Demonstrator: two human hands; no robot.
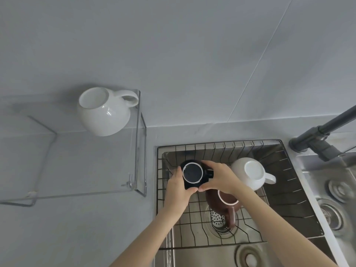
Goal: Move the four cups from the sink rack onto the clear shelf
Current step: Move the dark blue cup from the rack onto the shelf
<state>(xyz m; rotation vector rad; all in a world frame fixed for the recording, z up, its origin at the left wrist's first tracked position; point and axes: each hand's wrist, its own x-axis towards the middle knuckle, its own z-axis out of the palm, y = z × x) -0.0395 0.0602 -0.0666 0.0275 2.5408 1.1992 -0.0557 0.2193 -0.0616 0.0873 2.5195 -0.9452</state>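
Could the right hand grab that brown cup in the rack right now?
Probably not yet: the right hand is busy holding the black cup with the left hand, though the brown cup sits just beneath its wrist.

Two bare forearms come up from the bottom edge of the picture, with no sleeve, cuff or glove on either as far as the frame shows them. The left hand (178, 187) and the right hand (218, 177) are bare as well, carrying no ring, watch, band or strap. The fingernails look short and unpainted, though they are small in this view.
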